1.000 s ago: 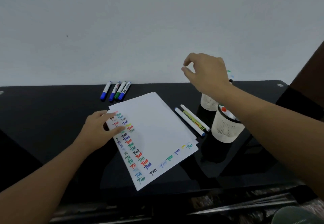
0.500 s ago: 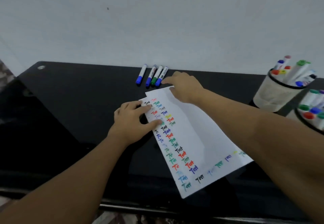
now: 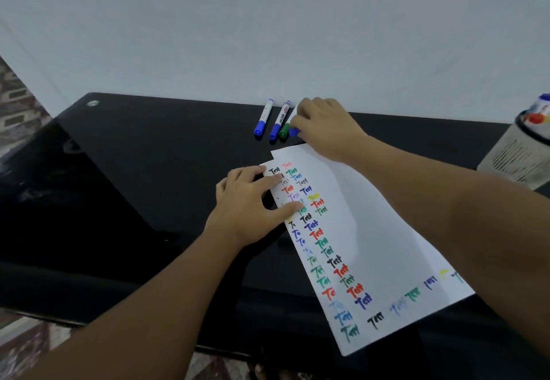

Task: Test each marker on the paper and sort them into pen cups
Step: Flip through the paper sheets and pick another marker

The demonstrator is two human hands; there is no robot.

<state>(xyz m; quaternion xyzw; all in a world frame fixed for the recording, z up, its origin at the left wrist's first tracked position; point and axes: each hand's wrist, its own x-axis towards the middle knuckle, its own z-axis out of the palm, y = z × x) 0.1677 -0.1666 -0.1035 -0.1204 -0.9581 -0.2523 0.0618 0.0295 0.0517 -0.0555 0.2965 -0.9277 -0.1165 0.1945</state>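
Right hand (image 3: 323, 125) curls around the rightmost marker (image 3: 294, 132), cap toward 7 o'clock; left hand (image 3: 251, 204) presses flat on the paper (image 3: 372, 230).

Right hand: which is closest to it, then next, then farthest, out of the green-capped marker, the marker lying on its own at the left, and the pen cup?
From the right hand:
1. Green-capped marker, right beside its fingers.
2. Lone marker, left end of the row.
3. Pen cup, far off at the right edge.

Plain indoor room, likely home or office, glossy black desk (image 3: 148, 171) against bare white wall (image 3: 268, 37), patterned floor tiles (image 3: 15, 105)
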